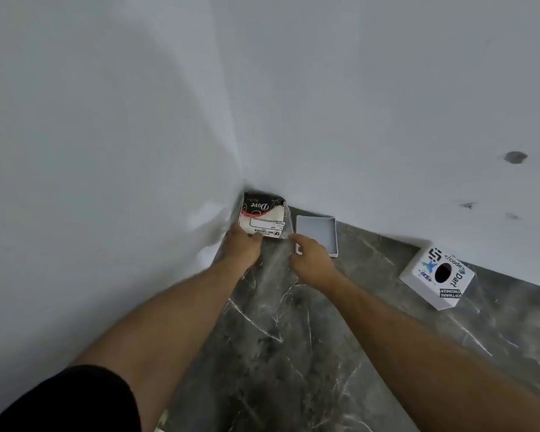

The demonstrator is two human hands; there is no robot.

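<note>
Your left hand grips tissue pack, frame centre, against wall. Your right hand just right, fingers curled over clear wrap; pinch unclear. Tray beside.

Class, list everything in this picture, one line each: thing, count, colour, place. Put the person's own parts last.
tissue packet: one, black, white and red, in the wall corner
open box: one, white, right of the packet, by the wall
cube box: one, white with stickers, far right
marble surface: one, dark grey, below
walls: two, white, meeting behind
left hand: one, fingers grip the packet
right hand: one, beside the open box
</note>
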